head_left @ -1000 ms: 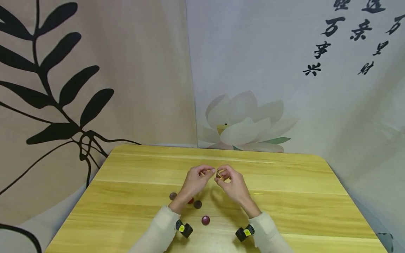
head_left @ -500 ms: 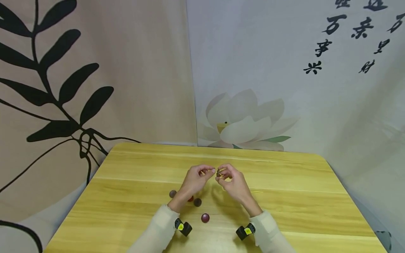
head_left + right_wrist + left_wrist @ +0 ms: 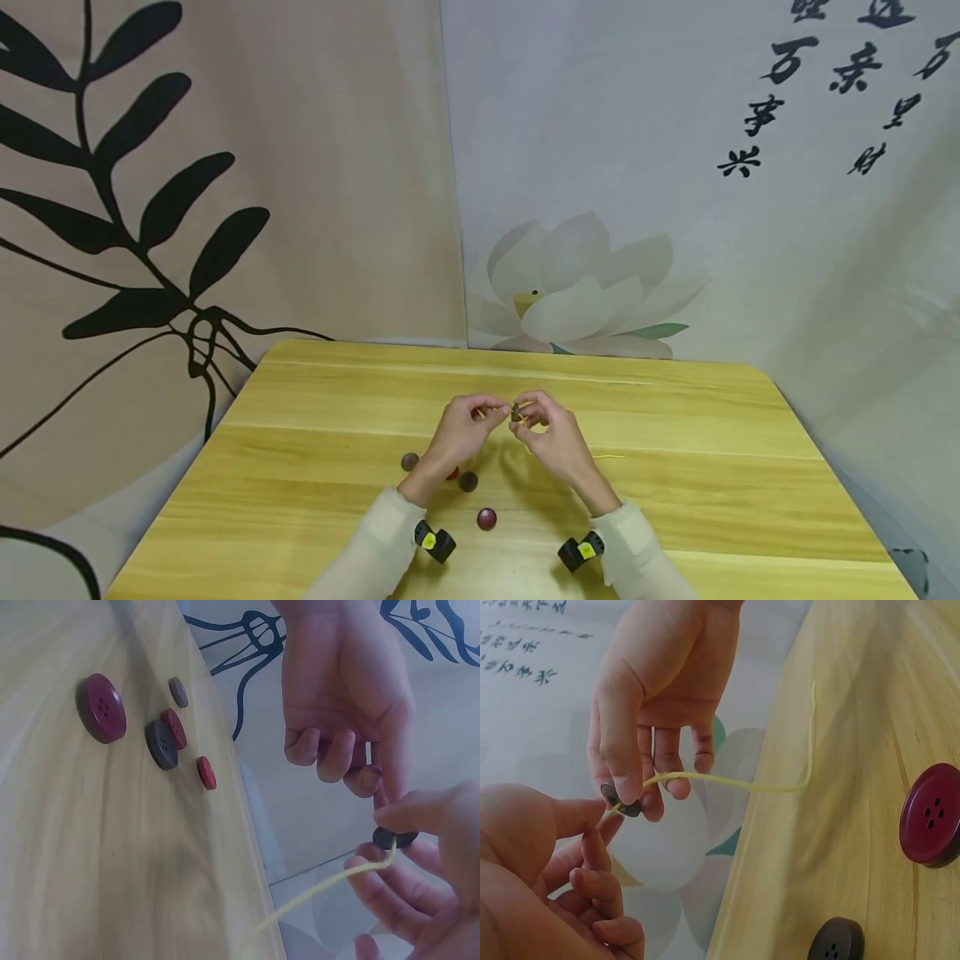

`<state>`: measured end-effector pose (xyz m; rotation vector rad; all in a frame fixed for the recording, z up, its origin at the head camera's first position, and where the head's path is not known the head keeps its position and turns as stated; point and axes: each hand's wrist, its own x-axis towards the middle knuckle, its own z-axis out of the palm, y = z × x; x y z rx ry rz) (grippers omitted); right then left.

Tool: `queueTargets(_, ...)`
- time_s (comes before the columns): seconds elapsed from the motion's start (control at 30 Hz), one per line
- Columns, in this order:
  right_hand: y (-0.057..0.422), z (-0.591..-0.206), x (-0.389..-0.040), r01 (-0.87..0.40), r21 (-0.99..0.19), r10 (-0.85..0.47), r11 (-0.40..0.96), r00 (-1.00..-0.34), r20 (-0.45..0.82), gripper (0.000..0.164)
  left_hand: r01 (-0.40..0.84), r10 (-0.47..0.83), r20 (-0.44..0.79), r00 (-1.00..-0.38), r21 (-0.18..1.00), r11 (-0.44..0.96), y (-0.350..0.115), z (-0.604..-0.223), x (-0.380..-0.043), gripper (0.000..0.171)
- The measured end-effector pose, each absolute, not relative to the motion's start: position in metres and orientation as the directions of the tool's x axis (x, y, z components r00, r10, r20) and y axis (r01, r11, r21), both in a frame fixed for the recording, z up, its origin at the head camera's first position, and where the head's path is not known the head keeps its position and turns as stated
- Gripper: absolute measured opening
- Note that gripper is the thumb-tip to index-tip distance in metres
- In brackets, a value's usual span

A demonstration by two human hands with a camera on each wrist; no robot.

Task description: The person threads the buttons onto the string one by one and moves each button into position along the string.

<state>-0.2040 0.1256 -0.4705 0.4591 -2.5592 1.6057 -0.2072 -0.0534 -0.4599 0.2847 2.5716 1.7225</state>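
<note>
Right hand (image 3: 551, 429) has a little dark button (image 3: 633, 809) pinched between thumb and fingers, up over the table (image 3: 712, 500), with yellow cord (image 3: 735, 783) going through it and trailing off right. Left hand (image 3: 461, 429) is right beside it, fingertips bunched, honestly can't tell if they've got the cord's tip. Nearer and left: two greyish buttons (image 3: 468, 482), two red ones (image 3: 207, 773), plus a maroon one (image 3: 487, 519) nearest.

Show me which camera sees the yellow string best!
The left wrist view: the string runs clear from the held button to a loose end. The right wrist view shows a shorter, blurrier stretch; the head view, only thin bits.
</note>
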Motion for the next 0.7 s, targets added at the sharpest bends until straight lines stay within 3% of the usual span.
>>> queueTargets(0.7, 0.1272, -0.4712, -0.2028, -0.315, -0.855, -0.233, 0.411, -0.944, 0.235, 0.03, 0.112, 0.151, 0.06, -0.987, 0.923, 0.369, -0.0535, -0.4611, -0.208, 0.014)
